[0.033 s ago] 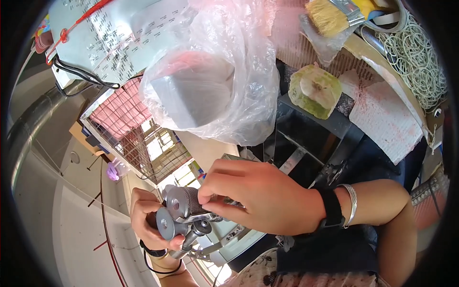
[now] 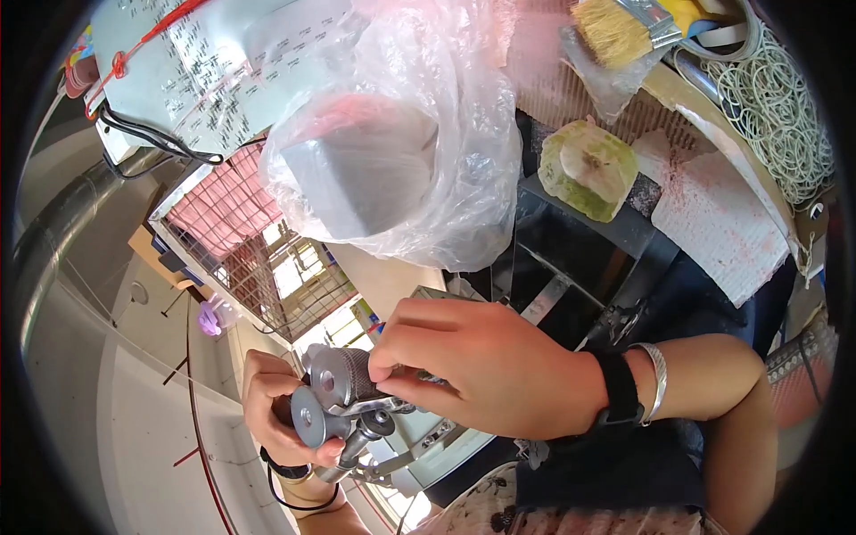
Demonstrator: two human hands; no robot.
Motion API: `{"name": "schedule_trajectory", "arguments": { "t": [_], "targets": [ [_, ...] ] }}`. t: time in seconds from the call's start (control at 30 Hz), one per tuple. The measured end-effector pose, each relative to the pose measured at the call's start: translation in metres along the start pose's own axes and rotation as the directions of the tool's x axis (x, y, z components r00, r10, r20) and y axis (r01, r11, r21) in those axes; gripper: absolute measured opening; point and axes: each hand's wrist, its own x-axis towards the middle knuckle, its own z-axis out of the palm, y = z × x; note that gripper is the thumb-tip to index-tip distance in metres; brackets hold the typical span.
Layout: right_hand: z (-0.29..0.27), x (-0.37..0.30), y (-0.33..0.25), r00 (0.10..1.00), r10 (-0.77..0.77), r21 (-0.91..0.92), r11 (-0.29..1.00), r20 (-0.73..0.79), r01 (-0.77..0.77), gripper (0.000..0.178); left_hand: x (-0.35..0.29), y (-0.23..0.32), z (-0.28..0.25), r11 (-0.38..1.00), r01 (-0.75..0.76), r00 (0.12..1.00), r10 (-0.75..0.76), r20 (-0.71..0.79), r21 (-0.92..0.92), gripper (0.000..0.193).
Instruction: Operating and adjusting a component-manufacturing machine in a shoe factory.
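A metal machine part with a knurled cylinder [image 2: 349,373], a smooth round disc [image 2: 308,417] and a short steel rod [image 2: 358,446] stands low, left of centre. My left hand [image 2: 267,401] is closed round its left side, the thumb tip coming out below the disc. From the right, my right hand [image 2: 490,361] reaches across with thumb and fingers pinched together against the knurled cylinder's right edge. Whatever lies between those fingertips is hidden. A bright curved metal piece [image 2: 379,404] runs under the cylinder towards the right hand.
Beyond my hands lies a clear plastic bag [image 2: 473,178] with a pale block inside. At right sit a green-and-white lump [image 2: 588,169], a bristle brush [image 2: 615,31] and a heap of pale rubber bands [image 2: 771,116]. A wire basket [image 2: 259,241] stands at left.
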Motion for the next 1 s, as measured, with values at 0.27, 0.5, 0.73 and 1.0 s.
{"name": "schedule_trajectory", "arguments": {
  "t": [0.27, 0.5, 0.73, 1.0],
  "targets": [
    [-0.001, 0.004, -0.006, 0.983, -0.179, -0.253, 0.95, 0.042, 0.184, 0.014, 0.0, 0.002, 0.001, 1.0, 0.004, 1.0, -0.004, -0.008, 0.025, 0.084],
    [-0.005, 0.013, -0.008, 0.907, -0.333, -0.495, 0.761, 0.256, 0.419, 0.016, -0.002, -0.002, 0.0, 1.0, 0.025, 1.0, -0.025, -0.004, -0.013, 0.081],
    [0.0, 0.023, 0.01, 0.836, -0.498, -0.399, 0.735, 0.229, 0.548, 0.015, -0.001, -0.004, -0.003, 0.999, -0.027, 1.0, 0.027, 0.007, 0.026, 0.081],
    [-0.024, 0.032, 0.013, 0.977, -0.214, -0.201, 0.956, 0.021, 0.214, 0.016, 0.002, -0.006, -0.005, 0.995, -0.084, 0.996, 0.083, 0.032, 0.049, 0.081]
  ]
}}
